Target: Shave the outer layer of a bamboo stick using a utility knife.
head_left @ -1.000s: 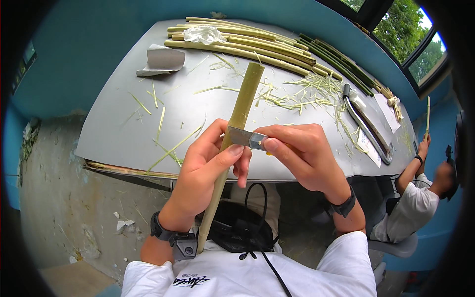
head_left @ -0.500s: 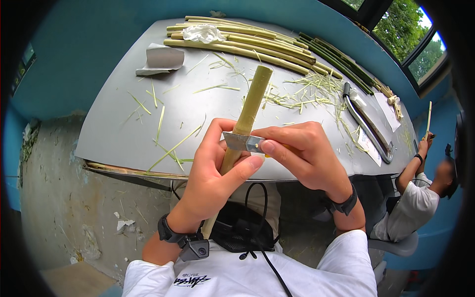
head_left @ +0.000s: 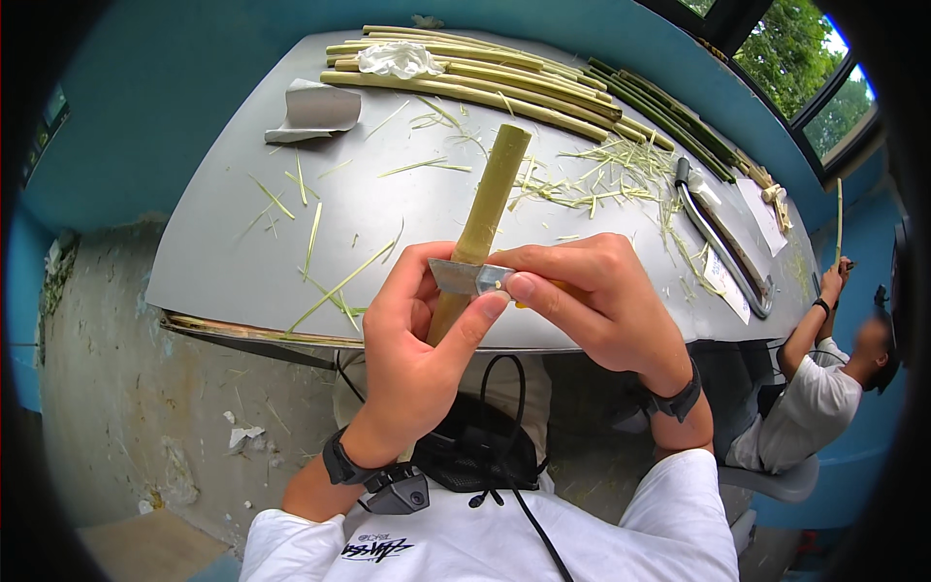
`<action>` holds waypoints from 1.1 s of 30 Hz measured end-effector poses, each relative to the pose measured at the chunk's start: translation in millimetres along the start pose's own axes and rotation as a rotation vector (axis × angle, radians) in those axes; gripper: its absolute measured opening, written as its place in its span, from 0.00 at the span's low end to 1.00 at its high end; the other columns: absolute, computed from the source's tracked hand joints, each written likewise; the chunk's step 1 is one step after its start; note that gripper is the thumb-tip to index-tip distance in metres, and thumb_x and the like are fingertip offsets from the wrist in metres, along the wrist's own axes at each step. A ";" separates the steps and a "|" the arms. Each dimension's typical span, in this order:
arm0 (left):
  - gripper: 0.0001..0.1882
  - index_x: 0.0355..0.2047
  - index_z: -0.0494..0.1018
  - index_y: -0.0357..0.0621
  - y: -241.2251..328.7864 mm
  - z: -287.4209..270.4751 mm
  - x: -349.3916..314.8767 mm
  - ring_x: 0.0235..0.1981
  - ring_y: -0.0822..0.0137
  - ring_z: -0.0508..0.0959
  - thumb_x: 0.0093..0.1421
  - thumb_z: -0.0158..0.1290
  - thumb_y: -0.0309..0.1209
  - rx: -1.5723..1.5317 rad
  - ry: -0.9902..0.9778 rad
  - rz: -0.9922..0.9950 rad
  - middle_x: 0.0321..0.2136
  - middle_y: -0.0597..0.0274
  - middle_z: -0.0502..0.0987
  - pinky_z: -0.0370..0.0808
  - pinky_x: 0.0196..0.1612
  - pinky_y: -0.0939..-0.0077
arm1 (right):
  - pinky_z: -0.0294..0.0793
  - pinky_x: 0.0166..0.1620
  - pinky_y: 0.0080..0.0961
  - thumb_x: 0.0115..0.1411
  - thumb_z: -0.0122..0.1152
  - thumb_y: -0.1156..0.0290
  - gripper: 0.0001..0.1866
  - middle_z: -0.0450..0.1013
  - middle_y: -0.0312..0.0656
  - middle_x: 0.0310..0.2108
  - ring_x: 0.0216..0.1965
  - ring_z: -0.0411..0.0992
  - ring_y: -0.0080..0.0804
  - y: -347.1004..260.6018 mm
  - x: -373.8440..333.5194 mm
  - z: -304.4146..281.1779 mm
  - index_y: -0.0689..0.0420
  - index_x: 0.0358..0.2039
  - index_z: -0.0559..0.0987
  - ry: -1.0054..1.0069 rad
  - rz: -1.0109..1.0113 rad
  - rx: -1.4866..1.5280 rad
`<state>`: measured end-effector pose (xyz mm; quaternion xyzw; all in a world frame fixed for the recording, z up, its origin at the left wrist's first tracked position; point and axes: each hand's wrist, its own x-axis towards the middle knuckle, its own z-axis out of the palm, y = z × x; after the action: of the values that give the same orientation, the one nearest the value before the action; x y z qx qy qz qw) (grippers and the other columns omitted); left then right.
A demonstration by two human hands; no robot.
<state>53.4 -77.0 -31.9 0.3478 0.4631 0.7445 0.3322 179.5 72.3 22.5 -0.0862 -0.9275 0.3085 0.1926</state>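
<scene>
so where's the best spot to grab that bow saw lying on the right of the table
Probably the black handle at the far end of the bow saw, coming from above and the left. The curved grey frame bows out on that side, while the straight strip, apparently the blade, runs along the right, so this approach should avoid it.

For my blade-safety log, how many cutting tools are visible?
2: a utility knife in the right hand, against the held bamboo pole, and a bow saw on the table, at right. Others may be hidden.
</scene>
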 end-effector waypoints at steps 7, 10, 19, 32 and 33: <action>0.18 0.53 0.69 0.35 -2.5 -1.1 -2.9 0.37 0.81 0.78 0.67 0.60 0.28 0.027 0.010 0.007 0.40 0.61 0.79 0.74 0.37 0.86 | 0.67 0.24 0.32 0.67 0.61 0.63 0.12 0.74 0.44 0.17 0.18 0.73 0.40 -5.4 -0.3 0.0 0.54 0.43 0.86 -0.013 0.020 -0.013; 0.17 0.52 0.69 0.35 -2.2 0.0 -3.7 0.35 0.82 0.76 0.68 0.60 0.28 0.045 0.010 0.017 0.39 0.63 0.79 0.72 0.35 0.86 | 0.68 0.24 0.31 0.67 0.61 0.64 0.11 0.75 0.43 0.18 0.19 0.74 0.40 -5.3 -2.1 3.9 0.55 0.42 0.86 0.017 0.010 -0.006; 0.15 0.47 0.69 0.37 -1.3 -0.9 -3.3 0.30 0.83 0.72 0.68 0.60 0.32 0.166 0.070 0.047 0.31 0.66 0.78 0.69 0.31 0.85 | 0.71 0.24 0.29 0.65 0.63 0.67 0.09 0.79 0.43 0.23 0.21 0.77 0.37 -3.5 -2.7 25.5 0.57 0.41 0.85 0.216 -0.088 -0.008; 0.13 0.44 0.69 0.39 3.6 -3.1 -2.0 0.27 0.83 0.69 0.68 0.61 0.33 0.205 0.113 -0.017 0.27 0.71 0.72 0.66 0.30 0.85 | 0.64 0.22 0.22 0.70 0.60 0.67 0.12 0.71 0.36 0.17 0.17 0.67 0.20 14.3 5.8 16.5 0.62 0.42 0.85 0.432 0.049 0.088; 0.13 0.45 0.69 0.40 6.0 -1.2 -4.9 0.26 0.83 0.68 0.67 0.61 0.31 0.210 0.106 -0.057 0.26 0.72 0.71 0.66 0.29 0.85 | 0.61 0.22 0.21 0.71 0.59 0.66 0.13 0.68 0.33 0.17 0.18 0.64 0.17 19.2 8.7 -4.2 0.62 0.43 0.85 0.483 0.088 0.126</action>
<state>54.0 -83.6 -27.8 0.3273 0.5651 0.6995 0.2902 174.1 92.3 16.6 -0.1858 -0.8289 0.3441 0.3999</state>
